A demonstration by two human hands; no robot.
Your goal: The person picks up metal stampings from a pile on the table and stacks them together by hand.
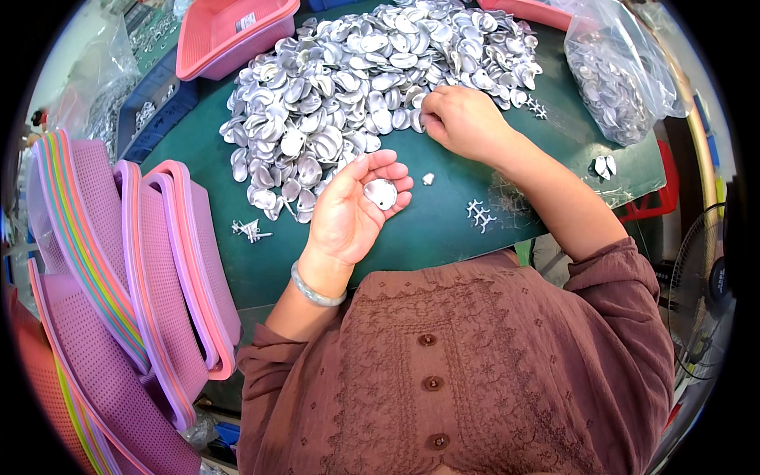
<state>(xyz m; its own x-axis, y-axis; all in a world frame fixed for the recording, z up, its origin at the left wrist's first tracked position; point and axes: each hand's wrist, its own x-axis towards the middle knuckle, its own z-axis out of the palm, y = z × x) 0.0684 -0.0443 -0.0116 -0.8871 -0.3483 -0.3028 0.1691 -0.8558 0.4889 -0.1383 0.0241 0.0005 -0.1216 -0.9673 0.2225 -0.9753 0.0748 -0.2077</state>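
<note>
My left hand [348, 202] is turned palm up, its fingers slightly curled around a round silver metal piece [380, 193] with a small hole near its edge. A big heap of similar flat, shell-like metal pieces [317, 103] covers the far part of the green table [427, 229]. At the heap's near edge, my right hand [463, 119] reaches down with its fingers bent together. A metal piece [417, 120] lies right against its fingertips; what is between them is hidden. Between my hands and nearer to me lies a small silver bit [428, 179].
Branched metal scraps [480, 215] and a spiky one [252, 230] lie on the table. Stacked purple and pink baskets [170, 261] stand at the left. Pink trays [237, 32] sit at the back. At the right are a filled plastic bag [613, 87] and a fan [697, 277].
</note>
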